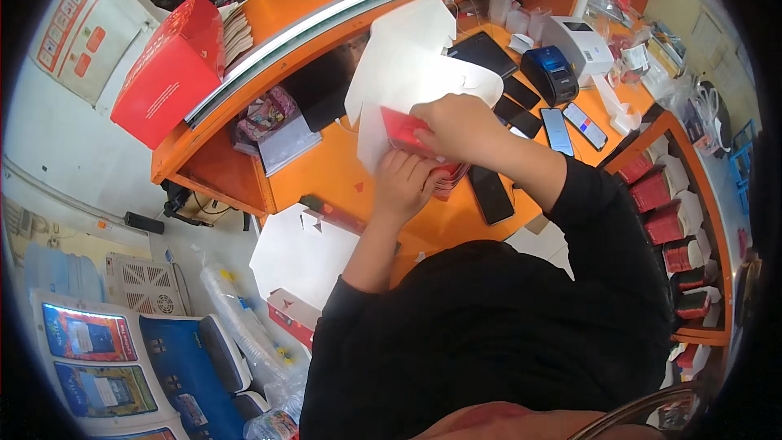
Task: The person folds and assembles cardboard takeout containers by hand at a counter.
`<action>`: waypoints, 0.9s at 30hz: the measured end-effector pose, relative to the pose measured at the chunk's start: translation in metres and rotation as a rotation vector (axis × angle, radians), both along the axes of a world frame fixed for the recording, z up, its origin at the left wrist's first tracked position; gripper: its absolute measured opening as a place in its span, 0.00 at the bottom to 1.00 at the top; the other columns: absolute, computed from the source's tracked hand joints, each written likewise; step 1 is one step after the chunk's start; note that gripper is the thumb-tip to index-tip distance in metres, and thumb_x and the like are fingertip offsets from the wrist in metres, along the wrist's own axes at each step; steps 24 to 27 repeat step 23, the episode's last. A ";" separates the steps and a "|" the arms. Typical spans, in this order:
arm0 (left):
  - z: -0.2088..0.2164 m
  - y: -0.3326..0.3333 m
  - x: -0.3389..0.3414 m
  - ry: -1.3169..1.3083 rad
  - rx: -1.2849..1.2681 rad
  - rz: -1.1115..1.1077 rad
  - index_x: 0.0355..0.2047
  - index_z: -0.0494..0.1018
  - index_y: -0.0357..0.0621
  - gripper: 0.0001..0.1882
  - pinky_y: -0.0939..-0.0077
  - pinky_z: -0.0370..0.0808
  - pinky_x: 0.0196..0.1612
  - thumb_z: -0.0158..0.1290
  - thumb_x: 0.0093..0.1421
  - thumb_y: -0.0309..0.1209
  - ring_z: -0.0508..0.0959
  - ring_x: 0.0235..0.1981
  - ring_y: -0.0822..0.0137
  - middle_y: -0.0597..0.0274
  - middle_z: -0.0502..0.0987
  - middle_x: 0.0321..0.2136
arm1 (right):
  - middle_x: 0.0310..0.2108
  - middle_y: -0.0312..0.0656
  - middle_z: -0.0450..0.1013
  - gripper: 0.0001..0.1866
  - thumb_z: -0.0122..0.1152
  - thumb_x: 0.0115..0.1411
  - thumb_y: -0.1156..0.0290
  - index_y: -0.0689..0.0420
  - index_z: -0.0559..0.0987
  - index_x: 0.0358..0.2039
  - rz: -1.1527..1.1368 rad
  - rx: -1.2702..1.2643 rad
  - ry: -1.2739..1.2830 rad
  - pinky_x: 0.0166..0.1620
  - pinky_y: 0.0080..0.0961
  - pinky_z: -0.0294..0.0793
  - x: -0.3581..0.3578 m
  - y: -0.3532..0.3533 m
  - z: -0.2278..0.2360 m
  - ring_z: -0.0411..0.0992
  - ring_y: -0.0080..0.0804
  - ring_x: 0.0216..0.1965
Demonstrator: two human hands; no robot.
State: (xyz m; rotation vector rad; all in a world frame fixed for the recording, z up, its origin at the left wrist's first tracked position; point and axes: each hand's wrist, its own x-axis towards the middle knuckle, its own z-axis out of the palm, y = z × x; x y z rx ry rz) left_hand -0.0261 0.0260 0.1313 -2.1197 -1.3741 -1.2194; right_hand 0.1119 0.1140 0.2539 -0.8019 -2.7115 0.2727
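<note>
We see a flat cardboard box blank (407, 65), white inside and red outside, held up over the middle of the orange surface (326, 171), its white flaps spread upward and its red panel low between the two hands. The right hand (456, 126) lies on top of the red panel with its fingers curled shut on the edge, and the left hand (407, 183) presses up from below, its fingers closed against the same panel; how firmly it grips we cannot quite tell, since the card hides the fingertips. Just beneath the hands sits a low stack of red blanks (448, 179). To the right lie several dark phones (491, 194) flat on the surface, and beyond them a blue-and-black receipt printer (550, 73) beside a white printer (580, 45). At the left, a large red box (167, 73) rests on the raised counter ledge, and another white blank (301, 253) hangs over the near edge.
</note>
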 end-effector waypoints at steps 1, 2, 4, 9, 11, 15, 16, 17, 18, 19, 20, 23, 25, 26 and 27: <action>-0.002 -0.001 0.000 -0.012 -0.003 0.020 0.30 0.76 0.48 0.09 0.65 0.69 0.40 0.64 0.49 0.33 0.74 0.33 0.61 0.66 0.77 0.28 | 0.27 0.52 0.78 0.13 0.61 0.56 0.60 0.55 0.82 0.36 0.010 0.004 -0.028 0.36 0.43 0.76 -0.001 -0.001 -0.005 0.77 0.51 0.32; -0.005 -0.001 -0.001 -0.032 0.006 0.024 0.29 0.76 0.48 0.09 0.65 0.69 0.41 0.64 0.48 0.32 0.74 0.33 0.61 0.66 0.77 0.28 | 0.27 0.51 0.78 0.12 0.60 0.56 0.60 0.54 0.82 0.36 0.019 0.009 -0.055 0.36 0.43 0.76 -0.001 -0.002 -0.009 0.77 0.51 0.32; -0.011 -0.001 -0.002 -0.071 0.023 0.028 0.28 0.76 0.48 0.09 0.64 0.69 0.41 0.64 0.47 0.31 0.74 0.32 0.61 0.66 0.77 0.27 | 0.26 0.51 0.78 0.12 0.60 0.56 0.61 0.54 0.82 0.35 0.047 0.018 -0.132 0.36 0.42 0.76 -0.005 0.003 -0.011 0.78 0.50 0.32; -0.012 0.005 0.000 -0.141 0.072 -0.049 0.27 0.77 0.46 0.09 0.63 0.67 0.42 0.63 0.43 0.23 0.74 0.33 0.60 0.67 0.76 0.26 | 0.26 0.49 0.78 0.11 0.58 0.57 0.62 0.54 0.80 0.33 0.009 0.040 -0.129 0.35 0.41 0.76 -0.015 -0.002 -0.032 0.78 0.47 0.31; -0.015 0.008 -0.002 -0.149 0.086 -0.073 0.26 0.77 0.46 0.10 0.62 0.66 0.44 0.61 0.41 0.21 0.74 0.35 0.60 0.67 0.76 0.27 | 0.27 0.49 0.78 0.12 0.60 0.54 0.62 0.57 0.80 0.34 -0.029 -0.007 -0.176 0.34 0.39 0.77 -0.016 -0.008 -0.033 0.80 0.45 0.31; -0.027 0.007 -0.004 -0.236 0.049 -0.092 0.26 0.77 0.48 0.11 0.60 0.67 0.49 0.59 0.40 0.21 0.73 0.38 0.60 0.67 0.76 0.30 | 0.26 0.48 0.78 0.20 0.57 0.60 0.52 0.58 0.77 0.34 0.023 -0.061 -0.106 0.31 0.39 0.76 -0.012 -0.014 -0.037 0.79 0.47 0.28; -0.028 0.006 -0.003 -0.279 0.035 -0.096 0.26 0.77 0.48 0.11 0.60 0.66 0.49 0.59 0.40 0.21 0.73 0.39 0.60 0.67 0.77 0.31 | 0.26 0.48 0.78 0.22 0.56 0.61 0.49 0.58 0.77 0.33 0.044 -0.058 -0.044 0.31 0.39 0.76 -0.008 -0.019 -0.039 0.79 0.47 0.28; -0.029 0.005 -0.001 -0.296 0.015 -0.040 0.27 0.77 0.48 0.11 0.59 0.66 0.50 0.59 0.40 0.21 0.73 0.39 0.59 0.67 0.77 0.32 | 0.25 0.48 0.78 0.24 0.55 0.62 0.46 0.58 0.76 0.33 0.067 -0.055 0.018 0.30 0.39 0.76 -0.005 -0.022 -0.041 0.79 0.47 0.28; -0.028 0.005 0.002 -0.314 -0.007 0.017 0.28 0.77 0.48 0.11 0.58 0.66 0.50 0.59 0.41 0.22 0.73 0.39 0.59 0.67 0.77 0.32 | 0.26 0.49 0.78 0.25 0.54 0.61 0.45 0.58 0.76 0.33 0.059 -0.053 0.022 0.31 0.39 0.76 -0.004 -0.023 -0.041 0.79 0.48 0.28; -0.029 0.003 0.005 -0.339 -0.033 0.079 0.28 0.76 0.48 0.12 0.58 0.66 0.51 0.60 0.41 0.22 0.73 0.39 0.59 0.67 0.77 0.33 | 0.26 0.49 0.78 0.27 0.54 0.61 0.43 0.59 0.76 0.34 0.054 -0.057 0.018 0.31 0.39 0.76 -0.002 -0.025 -0.044 0.79 0.48 0.29; -0.029 0.003 0.004 -0.300 0.020 0.027 0.29 0.76 0.48 0.12 0.56 0.65 0.52 0.60 0.41 0.23 0.73 0.40 0.58 0.66 0.77 0.34 | 0.27 0.49 0.78 0.28 0.54 0.61 0.41 0.59 0.75 0.34 0.052 -0.061 0.013 0.32 0.39 0.75 -0.001 -0.026 -0.046 0.78 0.48 0.29; -0.043 -0.013 -0.013 -0.205 0.067 -0.093 0.34 0.77 0.50 0.17 0.52 0.62 0.57 0.66 0.39 0.30 0.70 0.51 0.54 0.61 0.74 0.44 | 0.32 0.48 0.79 0.33 0.51 0.61 0.38 0.59 0.73 0.45 0.090 -0.097 0.010 0.34 0.41 0.76 0.001 -0.025 -0.049 0.79 0.48 0.32; -0.043 -0.013 -0.013 -0.205 0.067 -0.093 0.34 0.77 0.50 0.17 0.52 0.62 0.57 0.66 0.39 0.30 0.70 0.51 0.54 0.61 0.74 0.44 | 0.32 0.48 0.79 0.33 0.51 0.61 0.38 0.59 0.73 0.45 0.090 -0.097 0.010 0.34 0.41 0.76 0.001 -0.025 -0.049 0.79 0.48 0.32; -0.043 -0.013 -0.013 -0.205 0.067 -0.093 0.34 0.77 0.50 0.17 0.52 0.62 0.57 0.66 0.39 0.30 0.70 0.51 0.54 0.61 0.74 0.44 | 0.32 0.48 0.79 0.33 0.51 0.61 0.38 0.59 0.73 0.45 0.090 -0.097 0.010 0.34 0.41 0.76 0.001 -0.025 -0.049 0.79 0.48 0.32; -0.043 -0.013 -0.013 -0.205 0.067 -0.093 0.34 0.77 0.50 0.17 0.52 0.62 0.57 0.66 0.39 0.30 0.70 0.51 0.54 0.61 0.74 0.44 | 0.32 0.48 0.79 0.33 0.51 0.61 0.38 0.59 0.73 0.45 0.090 -0.097 0.010 0.34 0.41 0.76 0.001 -0.025 -0.049 0.79 0.48 0.32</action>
